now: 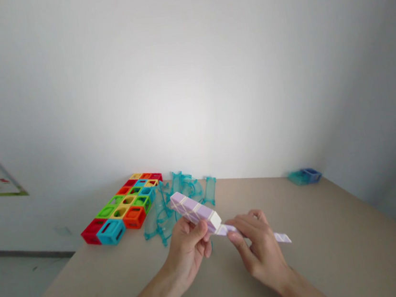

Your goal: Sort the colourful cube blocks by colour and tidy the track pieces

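A lilac-and-white snake twist puzzle (195, 210) is held above the table between both hands. Its thick folded end points up and to the left, gripped from below by my left hand (190, 246), thumb on the near side. My right hand (255, 245) is wrapped over the thinner, straight stretch, fingers on top and thumb in front. Past the right hand, the puzzle's tail sticks out to the right. Part of the puzzle is hidden by the right-hand fingers.
Colourful hollow cube blocks (128, 201) stand in rows at the table's back left. Beside them lie several clear teal track pieces (163, 218). A dark blue block (311, 176) and a teal piece (296, 178) sit at the back right. A white wall (197, 81) borders the table (323, 229).
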`<action>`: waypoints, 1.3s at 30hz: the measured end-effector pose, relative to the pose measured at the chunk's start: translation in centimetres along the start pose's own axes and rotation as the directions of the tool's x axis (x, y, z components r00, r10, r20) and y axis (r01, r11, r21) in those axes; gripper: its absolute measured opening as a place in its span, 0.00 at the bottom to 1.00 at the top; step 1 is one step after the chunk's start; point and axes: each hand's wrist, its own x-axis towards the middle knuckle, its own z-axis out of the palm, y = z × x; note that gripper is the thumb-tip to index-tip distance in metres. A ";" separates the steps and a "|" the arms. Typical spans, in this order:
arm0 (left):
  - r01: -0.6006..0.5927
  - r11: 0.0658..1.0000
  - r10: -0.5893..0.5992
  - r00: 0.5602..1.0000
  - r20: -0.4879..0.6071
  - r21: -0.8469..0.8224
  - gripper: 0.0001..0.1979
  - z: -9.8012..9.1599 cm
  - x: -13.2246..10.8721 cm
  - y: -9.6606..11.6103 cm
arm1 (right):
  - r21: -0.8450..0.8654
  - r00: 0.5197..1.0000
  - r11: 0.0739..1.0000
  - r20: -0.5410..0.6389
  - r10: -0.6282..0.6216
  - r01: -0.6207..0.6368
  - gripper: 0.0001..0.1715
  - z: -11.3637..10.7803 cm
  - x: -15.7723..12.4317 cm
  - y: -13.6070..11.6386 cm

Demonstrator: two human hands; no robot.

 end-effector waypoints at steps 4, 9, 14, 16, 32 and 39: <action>-0.017 0.999 0.018 1.000 -0.019 0.038 0.17 0.2 -0.2 0.2 | -0.027 0.999 1.000 -0.036 0.004 -0.005 0.16 0.0 0.0 -0.3; -0.046 0.984 0.070 0.988 -0.139 0.171 0.16 0.2 0.2 0.2 | -0.155 0.999 0.987 -0.014 0.035 -0.037 0.13 0.2 0.1 0.4; -0.082 0.911 0.167 0.969 -0.181 0.403 0.16 -0.3 0.6 -0.2 | -0.220 0.998 0.975 -0.056 0.031 -0.043 0.12 0.9 0.0 1.1; -0.089 0.906 0.173 0.970 -0.170 0.414 0.16 -0.3 0.6 -0.1 | -0.185 0.997 0.981 -0.056 0.048 -0.058 0.12 1.1 -0.1 1.1; -0.204 0.914 0.283 0.940 -0.189 0.350 0.15 -1.5 1.1 1.8 | -0.193 0.974 0.967 0.122 0.193 -0.168 0.19 -0.3 0.2 1.8; -0.188 0.820 0.353 0.910 -0.219 0.540 0.17 -2.2 1.1 1.6 | -0.224 0.962 0.953 0.133 0.239 -0.206 0.20 -0.1 0.1 1.5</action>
